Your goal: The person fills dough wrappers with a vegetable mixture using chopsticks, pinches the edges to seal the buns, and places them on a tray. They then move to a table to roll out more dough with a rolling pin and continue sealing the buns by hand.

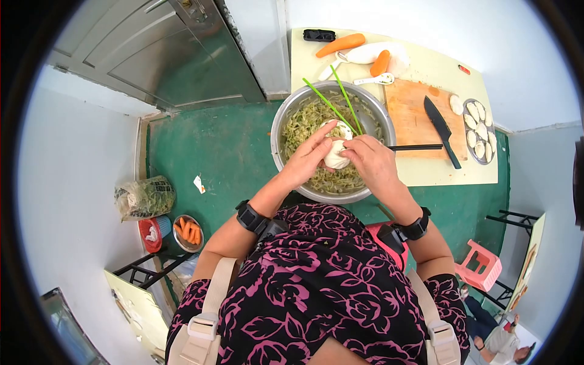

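Observation:
A white piece of dough point(336, 156), partly folded with some filling showing at its top, is held between both hands above a metal bowl point(278, 140). My left hand point(311, 156) cups it from the left, fingers wrapped round its side. My right hand point(372, 161) pinches its right edge with thumb and fingers. Shredded green filling point(298, 121) lies in the bowl below. Two green sticks point(326, 99) lean over the bowl's far part, and dark chopsticks point(418, 147) stick out to its right.
Right of the bowl, a cutting board point(404, 115) carries a knife point(439, 118). A plate of dumplings point(480, 132) sits farther right. Carrots point(340, 45) and a spoon point(374, 79) lie at the back. A pink stool point(480, 266) and another person point(502, 340) are at lower right.

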Available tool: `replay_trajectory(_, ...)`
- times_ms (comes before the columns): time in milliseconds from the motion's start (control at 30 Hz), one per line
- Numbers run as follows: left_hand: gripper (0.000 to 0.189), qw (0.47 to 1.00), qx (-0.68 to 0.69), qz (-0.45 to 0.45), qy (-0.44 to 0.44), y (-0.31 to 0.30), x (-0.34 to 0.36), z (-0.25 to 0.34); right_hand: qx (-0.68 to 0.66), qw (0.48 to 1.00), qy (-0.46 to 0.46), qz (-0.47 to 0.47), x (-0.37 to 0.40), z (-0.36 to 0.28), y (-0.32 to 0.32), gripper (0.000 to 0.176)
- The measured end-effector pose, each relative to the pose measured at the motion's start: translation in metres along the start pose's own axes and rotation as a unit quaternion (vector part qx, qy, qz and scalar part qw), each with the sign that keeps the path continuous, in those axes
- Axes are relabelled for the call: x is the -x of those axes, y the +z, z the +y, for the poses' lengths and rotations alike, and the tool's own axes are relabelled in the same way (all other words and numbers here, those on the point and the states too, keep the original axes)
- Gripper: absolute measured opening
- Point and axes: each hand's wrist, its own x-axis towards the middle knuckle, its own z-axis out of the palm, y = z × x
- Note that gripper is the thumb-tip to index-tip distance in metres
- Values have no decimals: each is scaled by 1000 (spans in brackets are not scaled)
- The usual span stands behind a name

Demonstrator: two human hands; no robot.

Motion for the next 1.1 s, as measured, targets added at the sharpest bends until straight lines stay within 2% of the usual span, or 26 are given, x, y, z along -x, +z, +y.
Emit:
replay_trajectory(100, 46, 996, 83, -10, -11, -4, 1, -7, 23, 999, -9, 32, 1, 2, 3, 11)
replay_trajectory(133, 46, 993, 119, -15, -14, -6, 1, -10, 2, 999, 25, 33, 1, 2, 4, 10)
replay_trajectory(233, 47, 992, 114, -35, 28, -3, 0, -22, -69, 989, 123, 37, 1, -3, 3, 10)
replay_trajectory(300, 47, 975, 217, -33, 47, 10, 1, -23, -126, 974, 183, 37, -1, -10, 1, 10)
replay_trajectory(333, 47, 961, 267, -32, 55, 16, 1, -22, -142, 970, 194, 41, -1, -11, 2, 10)
replay_trajectory(400, 46, 956, 283, -30, 72, 16, -3, -23, -174, 959, 217, 49, -1, -13, 4, 11)
replay_trajectory(500, 44, 964, 255, -22, 75, 13, -4, -24, -137, 977, 161, 4, -4, -14, 1, 10)
replay_trajectory(600, 42, 978, 198, -20, 70, 10, -3, -21, 4, 997, 63, 34, -8, -14, -4, 9)
replay_trajectory(833, 41, 994, 90, 5, 63, 8, -3, -14, 50, 998, -36, 1, -16, -8, -10, 11)
replay_trajectory(1100, 37, 1000, -25, 11, -1, 3, -3, 9, 118, 978, -171, -5, -22, -8, -14, 9)
